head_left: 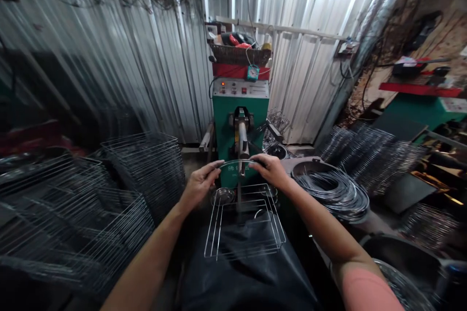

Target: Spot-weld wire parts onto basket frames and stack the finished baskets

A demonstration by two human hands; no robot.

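Observation:
A thin, curved metal wire [233, 161] spans the gap between my two hands, bowed slightly upward. My left hand [200, 181] pinches its left end between thumb and fingers. At the other end, my right hand [270, 170] grips it the same way. The wire's middle crosses the tip of the metal electrode arm [243, 140] of a green machine [223, 116]; whether they touch, I cannot tell. Below my hands, a rectangular wire rack [218, 226] rests over the dark apron [248, 272] on my lap. A small metal bowl [223, 196] sits under my left hand.
Stacked wire racks [146, 165] crowd the left side. On the right are a large wire coil [328, 189], bundled wire pieces [365, 155] and another green machine [416, 114]. A basket [237, 53] and a small teal gauge [253, 73] top the machine ahead.

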